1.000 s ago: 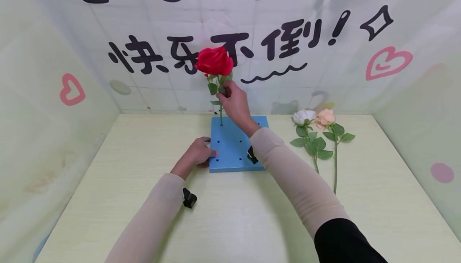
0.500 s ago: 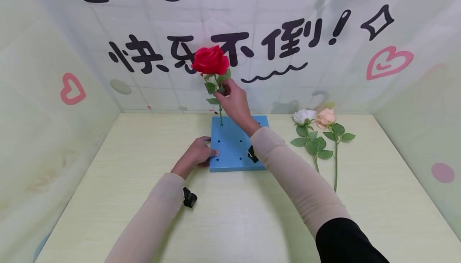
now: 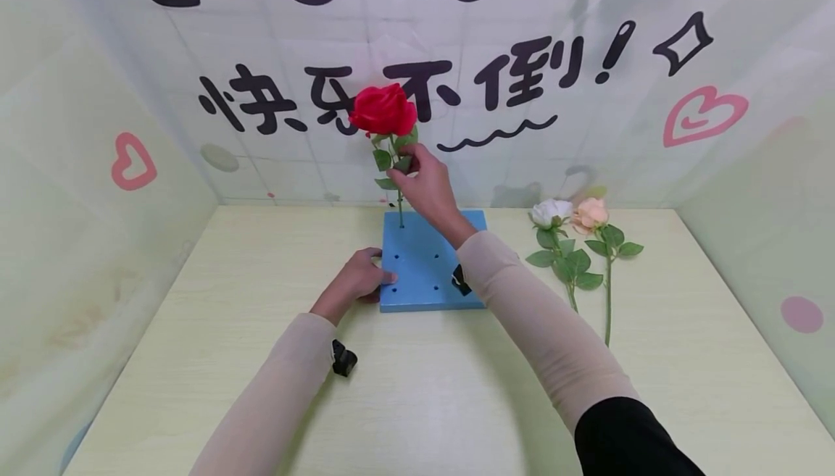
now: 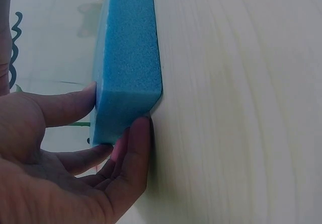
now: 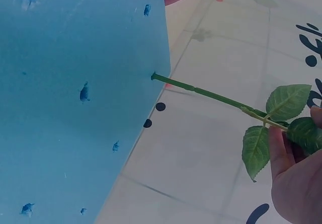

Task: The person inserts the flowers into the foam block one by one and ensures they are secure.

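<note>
A red rose (image 3: 383, 110) stands upright, its stem (image 5: 216, 96) in a hole near the far left corner of the blue foam board (image 3: 417, 273). My right hand (image 3: 427, 182) pinches the stem among the leaves below the bloom; the right wrist view shows the fingers (image 5: 279, 151) beside the leaves. At the board's left edge, my left hand (image 3: 355, 278) grips it, thumb on top; in the left wrist view the other fingers (image 4: 135, 158) lie against the side of the blue board (image 4: 132, 43).
On the table (image 3: 261, 266), a white rose (image 3: 551, 212) and a peach rose (image 3: 590, 214) lie to the right of the board, with leafy stems. Behind the table hangs a white backdrop (image 3: 326, 172) with black lettering. Several holes show in the board.
The red bloom has tilted slightly to the left compared with a second ago, the right hand's fingers shifting a little with it. The left hand and board have stayed in place.
</note>
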A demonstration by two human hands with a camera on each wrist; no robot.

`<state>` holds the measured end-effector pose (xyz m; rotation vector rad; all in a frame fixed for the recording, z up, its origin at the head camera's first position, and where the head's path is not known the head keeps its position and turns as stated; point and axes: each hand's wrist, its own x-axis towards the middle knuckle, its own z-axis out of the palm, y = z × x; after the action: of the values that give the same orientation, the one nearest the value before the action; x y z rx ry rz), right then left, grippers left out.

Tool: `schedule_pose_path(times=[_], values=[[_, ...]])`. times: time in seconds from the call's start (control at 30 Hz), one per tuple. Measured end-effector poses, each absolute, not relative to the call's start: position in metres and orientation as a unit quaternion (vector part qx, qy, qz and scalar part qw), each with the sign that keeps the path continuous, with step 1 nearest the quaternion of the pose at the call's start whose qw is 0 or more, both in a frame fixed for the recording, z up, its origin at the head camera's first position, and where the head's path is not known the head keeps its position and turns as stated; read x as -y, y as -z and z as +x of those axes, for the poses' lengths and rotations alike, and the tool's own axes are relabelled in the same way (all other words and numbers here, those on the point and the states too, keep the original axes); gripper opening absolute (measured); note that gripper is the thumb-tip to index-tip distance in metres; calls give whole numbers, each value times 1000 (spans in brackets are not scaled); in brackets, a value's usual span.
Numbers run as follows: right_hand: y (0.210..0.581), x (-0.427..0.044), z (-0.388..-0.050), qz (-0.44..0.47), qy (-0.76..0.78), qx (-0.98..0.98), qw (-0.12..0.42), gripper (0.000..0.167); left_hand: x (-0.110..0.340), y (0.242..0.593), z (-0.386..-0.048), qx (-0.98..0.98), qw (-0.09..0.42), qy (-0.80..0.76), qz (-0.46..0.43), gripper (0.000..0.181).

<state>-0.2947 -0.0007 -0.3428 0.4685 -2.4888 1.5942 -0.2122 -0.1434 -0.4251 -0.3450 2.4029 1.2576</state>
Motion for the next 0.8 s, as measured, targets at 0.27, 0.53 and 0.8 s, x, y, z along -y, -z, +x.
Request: schedule_pose_path(times=[0.27, 0.53, 0.8], values=[[341, -4, -297, 163, -540, 821, 80, 43, 143, 426, -212, -863, 203, -444, -127, 69], [336, -7, -297, 155, -536, 825, 92, 47, 143, 424, -212, -860, 207, -447, -131, 69], [335, -11, -298, 156, -539, 821, 106, 50, 143, 425, -213, -862, 206, -445, -129, 69]])
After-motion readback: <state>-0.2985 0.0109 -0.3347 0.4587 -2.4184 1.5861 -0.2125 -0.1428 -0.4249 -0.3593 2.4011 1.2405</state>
